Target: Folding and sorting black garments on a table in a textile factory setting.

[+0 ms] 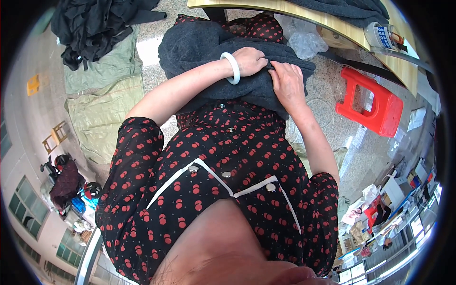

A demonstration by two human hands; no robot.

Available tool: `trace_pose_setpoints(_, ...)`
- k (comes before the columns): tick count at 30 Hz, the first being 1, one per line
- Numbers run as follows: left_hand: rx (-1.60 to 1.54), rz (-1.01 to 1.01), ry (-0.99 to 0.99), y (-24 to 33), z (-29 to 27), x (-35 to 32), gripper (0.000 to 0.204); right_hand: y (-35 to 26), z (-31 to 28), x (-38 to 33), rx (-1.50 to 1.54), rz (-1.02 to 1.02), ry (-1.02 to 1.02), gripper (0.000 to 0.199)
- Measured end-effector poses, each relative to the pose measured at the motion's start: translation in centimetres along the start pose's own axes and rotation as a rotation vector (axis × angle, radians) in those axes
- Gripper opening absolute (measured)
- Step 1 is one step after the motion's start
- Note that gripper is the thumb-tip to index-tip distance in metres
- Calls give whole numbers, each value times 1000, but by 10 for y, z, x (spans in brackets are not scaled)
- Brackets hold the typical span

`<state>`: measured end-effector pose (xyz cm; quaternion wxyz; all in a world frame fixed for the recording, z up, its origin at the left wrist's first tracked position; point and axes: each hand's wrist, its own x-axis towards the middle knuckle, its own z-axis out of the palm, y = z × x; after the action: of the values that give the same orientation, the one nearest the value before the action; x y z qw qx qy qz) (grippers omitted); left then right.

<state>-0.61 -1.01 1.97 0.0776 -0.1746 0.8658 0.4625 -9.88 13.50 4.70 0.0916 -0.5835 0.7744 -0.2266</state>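
Observation:
A dark grey cloth garment (pixel 194 45) lies bunched across my lap, its exact kind hidden by the folds. My left hand (pixel 249 61), with a pale bangle (pixel 231 68) at the wrist, is closed on the cloth near its middle, fingers curled. Close beside it, my right hand (pixel 288 84) pinches the same cloth, thumb and fingers pressed together on a fold. The two hands nearly meet there. Whatever lies between the fingertips, apart from cloth, is too small to make out.
A wooden table (pixel 275 5) curves along the far right, bearing dark cloth and a white tub (pixel 380 37). Below it stands a red plastic stool (pixel 371 102), near a clear plastic bag (pixel 306 45). Black garments (pixel 97 28) are heaped on green woven sacks (pixel 107 121) at left.

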Motion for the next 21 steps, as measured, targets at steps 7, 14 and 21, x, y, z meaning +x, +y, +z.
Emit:
trace_pose_setpoints(7,207,155,-8,11,-4,-12,34,1,-1,1,-36,-45,-4,18)
trace_pose_setpoints(14,251,142,29,16,-1,-16,22,3,-2,1,-57,-51,-61,19)
trace_pose_setpoints(21,239,189,78,16,-1,-16,17,8,-5,0,11,-100,-30,19)
